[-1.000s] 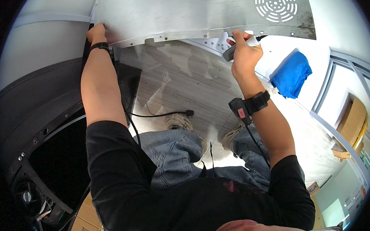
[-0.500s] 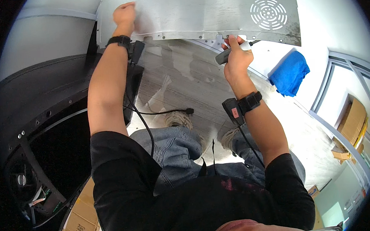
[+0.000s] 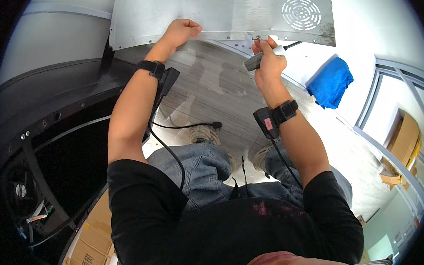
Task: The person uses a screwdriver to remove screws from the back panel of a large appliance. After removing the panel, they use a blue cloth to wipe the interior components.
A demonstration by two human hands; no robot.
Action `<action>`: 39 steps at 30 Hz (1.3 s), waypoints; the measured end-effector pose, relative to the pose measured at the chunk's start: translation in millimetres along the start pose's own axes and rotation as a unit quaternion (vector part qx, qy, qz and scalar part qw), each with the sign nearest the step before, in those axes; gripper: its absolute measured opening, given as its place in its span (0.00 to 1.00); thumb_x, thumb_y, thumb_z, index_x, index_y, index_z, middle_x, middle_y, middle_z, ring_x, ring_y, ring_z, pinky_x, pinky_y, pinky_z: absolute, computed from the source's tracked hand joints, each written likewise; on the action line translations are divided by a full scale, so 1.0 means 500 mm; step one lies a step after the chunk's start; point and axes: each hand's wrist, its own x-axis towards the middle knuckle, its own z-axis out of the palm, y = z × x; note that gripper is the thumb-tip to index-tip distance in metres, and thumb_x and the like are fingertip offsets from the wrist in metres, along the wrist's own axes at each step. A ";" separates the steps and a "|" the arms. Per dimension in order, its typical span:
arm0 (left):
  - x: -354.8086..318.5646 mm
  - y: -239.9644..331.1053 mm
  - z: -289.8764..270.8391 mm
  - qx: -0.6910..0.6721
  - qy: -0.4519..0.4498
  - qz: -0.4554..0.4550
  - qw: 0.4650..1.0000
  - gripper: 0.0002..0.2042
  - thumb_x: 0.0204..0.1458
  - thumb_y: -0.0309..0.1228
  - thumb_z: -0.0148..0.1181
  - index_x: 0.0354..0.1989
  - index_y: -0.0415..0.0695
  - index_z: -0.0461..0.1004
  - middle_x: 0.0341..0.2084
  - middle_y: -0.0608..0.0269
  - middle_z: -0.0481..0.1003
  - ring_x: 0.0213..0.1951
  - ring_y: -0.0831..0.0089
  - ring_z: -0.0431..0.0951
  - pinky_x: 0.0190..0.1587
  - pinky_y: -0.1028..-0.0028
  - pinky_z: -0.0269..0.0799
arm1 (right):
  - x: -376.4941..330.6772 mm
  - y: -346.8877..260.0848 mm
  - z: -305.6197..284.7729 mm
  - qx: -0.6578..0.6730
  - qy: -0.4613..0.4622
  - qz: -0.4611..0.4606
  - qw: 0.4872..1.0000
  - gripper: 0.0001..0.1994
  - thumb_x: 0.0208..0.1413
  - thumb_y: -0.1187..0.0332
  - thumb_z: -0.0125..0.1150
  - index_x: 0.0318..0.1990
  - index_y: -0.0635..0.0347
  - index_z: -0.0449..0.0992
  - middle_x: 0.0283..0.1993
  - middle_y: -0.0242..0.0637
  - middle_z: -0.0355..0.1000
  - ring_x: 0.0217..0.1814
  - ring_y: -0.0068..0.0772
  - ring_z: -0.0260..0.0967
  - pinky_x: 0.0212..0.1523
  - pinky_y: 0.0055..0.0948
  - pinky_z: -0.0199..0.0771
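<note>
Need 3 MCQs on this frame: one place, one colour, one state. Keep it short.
1. Where is the round vent grille on the metal panel?
A. upper right
B. lower left
C. centre

2. What colour is the cloth on the floor?
A. red
B. blue
C. green

3. What is the right hand doing?
A. resting empty
B. gripping a screwdriver
C. holding the cloth

Answers: 1 A, the grille sits near the panel's right end. 2 B, it is plainly blue. 3 B, fingers wrap the grey handle at the panel's lower edge, while the left hand grips that edge.
</note>
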 end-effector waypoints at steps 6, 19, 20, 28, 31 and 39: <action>-0.009 0.010 0.032 0.008 0.072 0.017 0.997 0.11 0.52 0.34 0.61 0.38 0.39 0.77 0.34 0.64 0.76 0.39 0.76 0.72 0.44 0.75 0.66 | 0.013 -0.002 0.003 0.009 -0.018 0.025 0.999 0.14 0.52 0.82 0.54 0.46 0.71 0.64 0.41 0.46 0.67 0.41 0.38 0.72 0.43 0.31 0.78; -0.052 0.065 0.224 0.115 0.037 0.260 0.958 0.08 0.48 0.30 0.62 0.35 0.42 0.80 0.30 0.60 0.79 0.30 0.73 0.76 0.36 0.75 0.71 | -0.034 -0.034 -0.092 -0.046 -0.033 0.014 0.998 0.12 0.52 0.82 0.52 0.45 0.73 0.65 0.42 0.49 0.71 0.40 0.36 0.73 0.39 0.30 0.76; -0.054 0.070 0.238 0.114 0.028 0.261 0.958 0.07 0.47 0.29 0.62 0.33 0.41 0.80 0.29 0.60 0.79 0.31 0.72 0.77 0.36 0.74 0.71 | -0.040 -0.040 -0.101 -0.064 -0.022 0.011 0.998 0.10 0.53 0.81 0.52 0.43 0.72 0.66 0.36 0.46 0.72 0.35 0.34 0.73 0.35 0.28 0.75; -0.036 0.068 0.323 0.160 0.014 0.356 0.921 0.04 0.46 0.28 0.62 0.30 0.42 0.80 0.26 0.61 0.77 0.32 0.67 0.75 0.37 0.70 0.70 | -0.042 -0.031 -0.201 -0.225 0.018 0.006 0.974 0.06 0.54 0.76 0.55 0.38 0.68 0.70 0.27 0.39 0.72 0.24 0.28 0.71 0.25 0.25 0.71; -0.035 0.067 0.352 0.213 0.028 0.431 0.877 0.03 0.44 0.28 0.63 0.27 0.44 0.80 0.27 0.63 0.76 0.35 0.66 0.72 0.40 0.68 0.68 | -0.044 -0.020 -0.227 -0.204 0.027 0.003 0.979 0.05 0.53 0.77 0.55 0.37 0.69 0.70 0.25 0.38 0.71 0.22 0.26 0.70 0.23 0.24 0.71; -0.026 0.059 0.376 0.273 0.077 0.463 0.840 0.02 0.42 0.29 0.65 0.25 0.47 0.79 0.26 0.68 0.72 0.36 0.66 0.70 0.42 0.66 0.65 | -0.039 -0.009 -0.265 -0.197 0.034 -0.002 0.980 0.06 0.53 0.76 0.57 0.38 0.68 0.72 0.26 0.37 0.71 0.22 0.25 0.70 0.23 0.23 0.72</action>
